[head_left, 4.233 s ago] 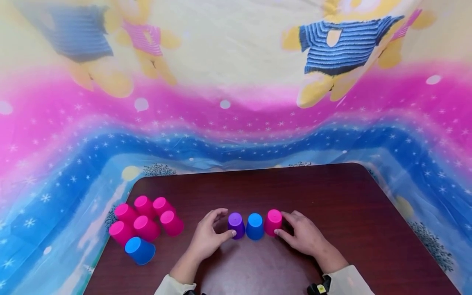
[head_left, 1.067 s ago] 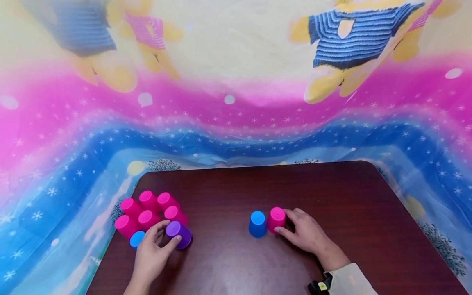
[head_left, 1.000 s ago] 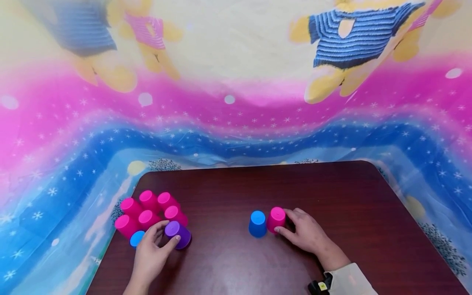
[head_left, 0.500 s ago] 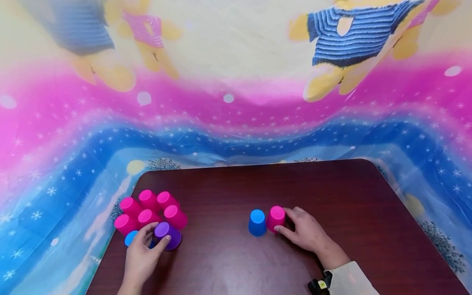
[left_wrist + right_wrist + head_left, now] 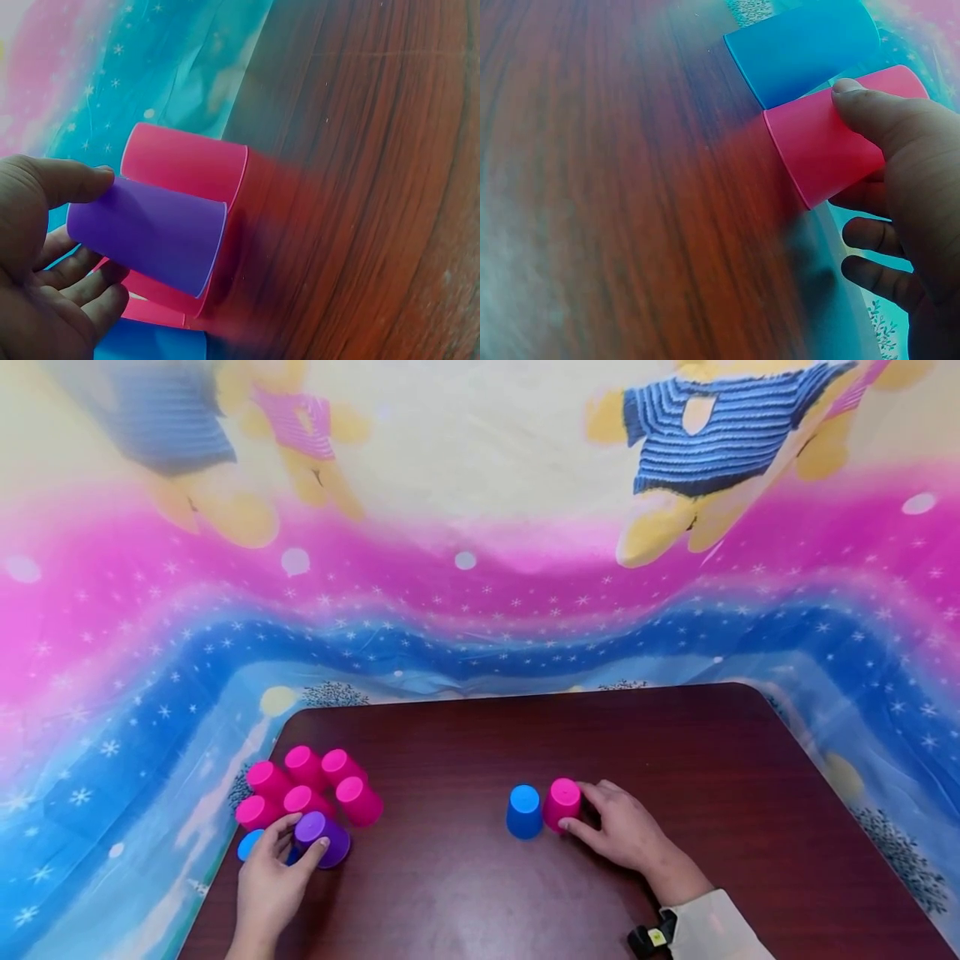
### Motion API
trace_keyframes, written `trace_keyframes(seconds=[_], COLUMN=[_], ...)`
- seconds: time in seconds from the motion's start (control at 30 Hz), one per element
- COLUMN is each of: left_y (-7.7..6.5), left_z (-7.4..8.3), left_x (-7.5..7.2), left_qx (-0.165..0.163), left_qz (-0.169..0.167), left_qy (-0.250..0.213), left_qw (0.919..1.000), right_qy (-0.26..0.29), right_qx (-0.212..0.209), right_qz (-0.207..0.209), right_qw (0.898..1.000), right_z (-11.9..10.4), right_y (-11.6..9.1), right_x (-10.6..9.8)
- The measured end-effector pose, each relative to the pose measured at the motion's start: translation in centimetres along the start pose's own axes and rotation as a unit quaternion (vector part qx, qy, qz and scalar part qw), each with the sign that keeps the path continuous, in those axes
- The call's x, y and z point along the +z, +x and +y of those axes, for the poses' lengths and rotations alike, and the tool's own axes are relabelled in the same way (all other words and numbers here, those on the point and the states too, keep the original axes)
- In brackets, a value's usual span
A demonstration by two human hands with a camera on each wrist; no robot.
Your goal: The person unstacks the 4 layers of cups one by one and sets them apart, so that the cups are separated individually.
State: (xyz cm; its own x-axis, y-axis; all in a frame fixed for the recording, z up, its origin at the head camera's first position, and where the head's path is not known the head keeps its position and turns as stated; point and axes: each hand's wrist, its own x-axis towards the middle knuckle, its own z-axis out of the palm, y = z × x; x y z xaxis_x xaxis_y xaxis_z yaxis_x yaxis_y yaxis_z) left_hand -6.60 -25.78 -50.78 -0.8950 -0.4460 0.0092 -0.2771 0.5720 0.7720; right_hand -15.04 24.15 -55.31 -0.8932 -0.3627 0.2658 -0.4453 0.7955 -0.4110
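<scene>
My left hand point(image 5: 272, 881) pinches an upside-down purple cup point(image 5: 324, 841) between thumb and fingers at the table's left side. Beside that hand is a blue cup point(image 5: 251, 843), mostly hidden by the fingers. In the left wrist view the purple cup point(image 5: 150, 232) sits in front of a pink cup point(image 5: 187, 161); whether its rim touches the table I cannot tell. My right hand point(image 5: 630, 835) holds another pink cup point(image 5: 562, 806) by its side, thumb in front, as the right wrist view also shows. Close on that cup's left stands a second blue cup point(image 5: 523, 814), upside down.
Several upside-down pink cups point(image 5: 303, 767) stand grouped near the left edge of the dark wooden table point(image 5: 465, 743). A printed cloth point(image 5: 465, 560) hangs around the table's back and sides. A black strap point(image 5: 651, 938) is on my right wrist.
My left hand has carried the purple cup from beside the middle blue cup to the left group, lately drifting further left in front of the other blue cup. The right hand stays on its pink cup.
</scene>
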Motion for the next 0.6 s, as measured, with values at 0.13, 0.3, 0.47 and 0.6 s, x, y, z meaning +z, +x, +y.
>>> trace_keyframes(seconds=[0.13, 0.3, 0.47, 0.6], left_y=[0.12, 0.37, 0.52, 0.51], left_z=[-0.17, -0.53, -0.84, -0.95], left_x=[-0.23, -0.36, -0.31, -0.16], left_qx=[0.001, -0.013, -0.027, -0.028], left_qz=[0.003, 0.005, 0.007, 0.01], left_qy=[0.0, 0.0, 0.006, 0.005], left_qw=[1.0, 0.9999, 0.9996, 0.9996], right_qy=[0.002, 0.005, 0.006, 0.004], right_qx=[0.006, 0.006, 0.005, 0.008], right_qz=[-0.002, -0.003, -0.001, -0.003], right_qw=[1.0, 1.0, 1.0, 1.0], right_z=[-0.09, -0.13, -0.1, -0.16], right_y=[-0.05, -0.03, -0.02, -0.02], right_x=[-0.05, -0.11, -0.09, -0.05])
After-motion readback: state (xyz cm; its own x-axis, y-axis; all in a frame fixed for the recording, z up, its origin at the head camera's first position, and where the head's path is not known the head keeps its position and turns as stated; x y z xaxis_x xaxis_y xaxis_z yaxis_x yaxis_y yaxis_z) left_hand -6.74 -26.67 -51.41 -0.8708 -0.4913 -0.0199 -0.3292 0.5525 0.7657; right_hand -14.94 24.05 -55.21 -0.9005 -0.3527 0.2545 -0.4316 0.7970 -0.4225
